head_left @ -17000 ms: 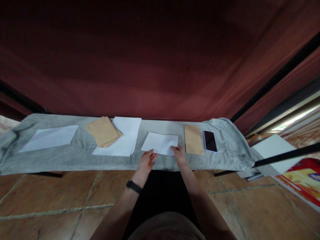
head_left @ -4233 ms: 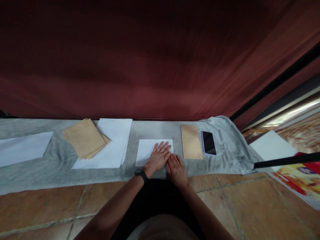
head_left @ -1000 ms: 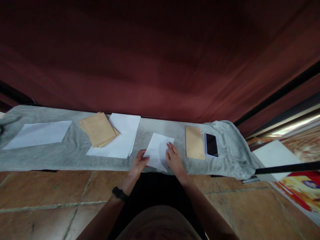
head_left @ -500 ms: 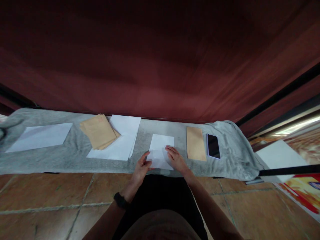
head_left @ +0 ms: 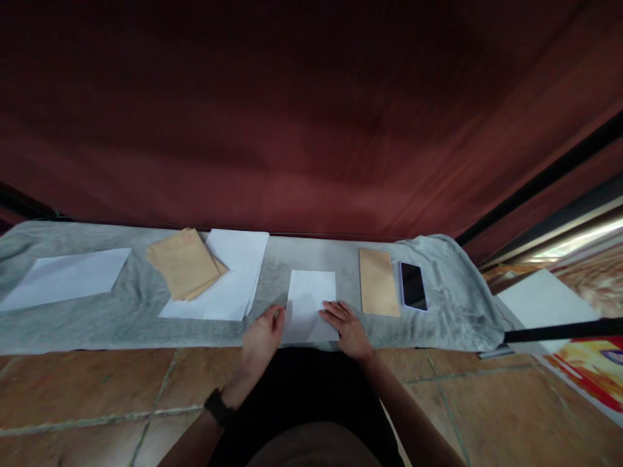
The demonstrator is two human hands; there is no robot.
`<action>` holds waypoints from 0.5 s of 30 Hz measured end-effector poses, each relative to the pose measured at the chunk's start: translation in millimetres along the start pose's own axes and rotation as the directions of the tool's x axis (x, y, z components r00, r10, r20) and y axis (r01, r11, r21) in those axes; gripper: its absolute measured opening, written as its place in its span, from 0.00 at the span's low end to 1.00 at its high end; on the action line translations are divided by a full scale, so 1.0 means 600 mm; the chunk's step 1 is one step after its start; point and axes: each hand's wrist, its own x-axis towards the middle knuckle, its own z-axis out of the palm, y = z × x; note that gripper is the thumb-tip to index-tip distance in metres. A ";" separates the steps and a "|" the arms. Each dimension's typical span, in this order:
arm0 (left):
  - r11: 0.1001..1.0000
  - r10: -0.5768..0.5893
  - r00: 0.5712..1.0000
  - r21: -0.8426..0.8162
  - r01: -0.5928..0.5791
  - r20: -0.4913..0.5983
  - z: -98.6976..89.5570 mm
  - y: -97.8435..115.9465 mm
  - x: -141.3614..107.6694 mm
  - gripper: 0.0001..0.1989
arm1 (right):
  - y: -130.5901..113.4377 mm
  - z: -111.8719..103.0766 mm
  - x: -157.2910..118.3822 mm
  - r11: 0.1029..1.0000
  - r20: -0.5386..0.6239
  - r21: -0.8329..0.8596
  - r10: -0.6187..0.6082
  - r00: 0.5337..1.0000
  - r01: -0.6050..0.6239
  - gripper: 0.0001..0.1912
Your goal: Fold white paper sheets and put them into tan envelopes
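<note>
In front of me a small white sheet of paper (head_left: 307,295) lies on the grey cloth. My right hand (head_left: 348,327) rests on its right side, palm down with fingers stretched out. At the paper's left edge is my left hand (head_left: 264,334), its thumb and fingertips pinched together. Whether the edge of the sheet is between them is hidden. A dark watch band circles my left wrist. To the right of the paper lies a brown envelope (head_left: 379,282), flat and apart from my hand.
A phone (head_left: 413,286) lies right of the envelope. Leftward, several brown envelopes (head_left: 185,266) overlap larger white sheets (head_left: 238,272). Another white sheet (head_left: 68,275) lies at far left. Behind the cloth-covered surface (head_left: 452,298) hangs a dark red curtain (head_left: 311,155).
My left hand has drawn back leftward from on the paper to its left edge, fingers curling closed. My right hand is lower in view, still on the sheet. The view has shifted slightly.
</note>
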 end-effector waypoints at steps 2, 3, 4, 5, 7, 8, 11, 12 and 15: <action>0.985 0.167 0.980 -0.058 -0.161 0.113 0.036 0.021 0.013 0.12 | 0.001 0.002 0.001 1.000 0.001 -0.001 0.000 1.000 0.000 0.35; 0.974 0.223 0.948 -0.091 -0.207 0.228 0.060 0.028 0.021 0.12 | 0.002 0.003 0.001 1.000 0.003 0.005 0.000 1.000 0.000 0.34; 0.967 0.255 0.901 -0.110 -0.231 0.351 0.086 0.032 0.030 0.13 | 0.002 0.003 0.002 1.000 0.008 0.013 -0.002 1.000 0.002 0.34; 0.963 0.270 0.859 -0.111 -0.247 0.436 0.110 0.033 0.039 0.13 | 0.003 0.004 0.002 1.000 0.015 0.022 -0.003 1.000 0.003 0.34; 0.954 0.287 0.818 -0.070 -0.292 0.499 0.143 0.029 0.061 0.13 | 0.005 0.005 0.003 0.999 0.033 0.034 0.005 0.999 -0.006 0.35; 0.946 0.302 0.809 -0.053 -0.320 0.504 0.149 0.025 0.071 0.13 | 0.006 0.005 0.003 0.999 0.042 0.036 0.014 0.999 -0.015 0.36; 0.936 0.329 0.809 -0.052 -0.349 0.487 0.124 0.011 0.095 0.13 | 0.008 0.009 0.001 0.997 0.034 0.043 0.056 0.998 -0.058 0.39; 0.942 0.312 0.815 -0.050 -0.331 0.489 0.104 0.008 0.097 0.13 | 0.009 0.011 0.000 0.997 0.020 0.048 0.066 0.998 -0.067 0.40; 0.957 0.258 0.832 -0.015 -0.288 0.490 0.032 0.000 0.083 0.14 | 0.010 0.017 -0.002 0.995 -0.029 0.072 0.075 0.997 -0.073 0.40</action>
